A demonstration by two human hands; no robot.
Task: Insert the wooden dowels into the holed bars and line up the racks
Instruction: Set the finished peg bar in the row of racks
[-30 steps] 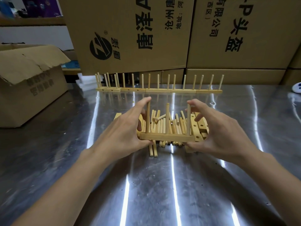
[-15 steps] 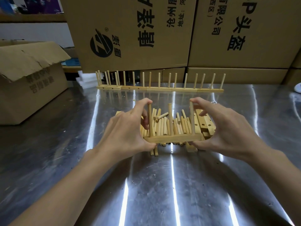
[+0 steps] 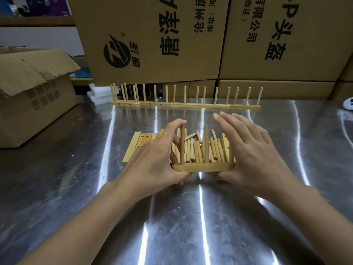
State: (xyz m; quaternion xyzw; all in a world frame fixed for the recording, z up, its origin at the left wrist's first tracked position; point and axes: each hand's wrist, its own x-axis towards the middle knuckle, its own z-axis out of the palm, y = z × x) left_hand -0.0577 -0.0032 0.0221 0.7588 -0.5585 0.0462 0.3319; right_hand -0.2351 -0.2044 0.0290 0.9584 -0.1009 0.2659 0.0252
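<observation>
Pale wood on brushed steel. Step in hand (my reading): seating the dowels in one holed bar [image 3: 204,167], the last check before it joins the line.

Position: the bar sits low at the front of the pile of loose dowels [image 3: 193,152], on or just over the tabletop [image 3: 191,217] (cannot tell which). Spare bars [image 3: 142,142] lie flat to the left of the pile. The left dowel [image 3: 182,146] and middle dowel [image 3: 206,146] stand upright in the bar; a third at the right end is mostly hidden.

Left hand [image 3: 154,159]: grasps the bar's left end, forefinger curled onto the left dowel's top.

Right hand [image 3: 252,150]: released, fingers straight and spread above the right end, thumb at the bar's end.

The row of finished racks [image 3: 183,105] stands end to end at the back, well apart. Next move likely calls for carrying this one there and butting it square against the row.
</observation>
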